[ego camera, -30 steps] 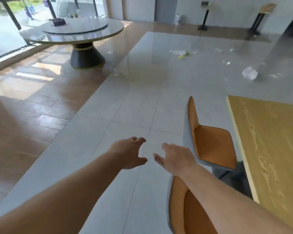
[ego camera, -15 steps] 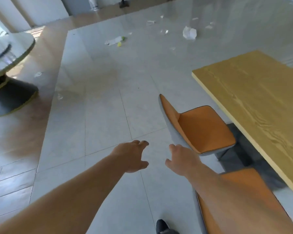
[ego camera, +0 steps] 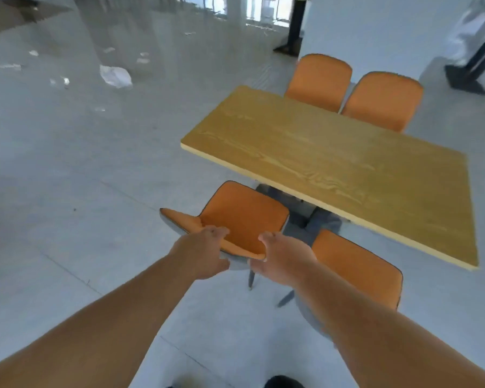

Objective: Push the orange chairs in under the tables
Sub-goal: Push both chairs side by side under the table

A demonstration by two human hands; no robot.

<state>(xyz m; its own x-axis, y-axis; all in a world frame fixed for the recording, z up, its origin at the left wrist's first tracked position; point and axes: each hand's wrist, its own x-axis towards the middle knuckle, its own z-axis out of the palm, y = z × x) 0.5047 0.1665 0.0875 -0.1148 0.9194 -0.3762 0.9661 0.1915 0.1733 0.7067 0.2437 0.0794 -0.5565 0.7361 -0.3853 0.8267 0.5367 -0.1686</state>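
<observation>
Gripping orange chair (ego camera: 244,217), grey-backed, black-piped

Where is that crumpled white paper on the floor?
The crumpled white paper lies on the grey floor in the upper left of the head view, well to the left of the wooden table, among smaller scraps.

A pale grey tiled floor (ego camera: 67,169) carried a wooden table (ego camera: 333,163), four orange chairs (ego camera: 244,217), and scattered crumpled paper (ego camera: 115,76).
</observation>
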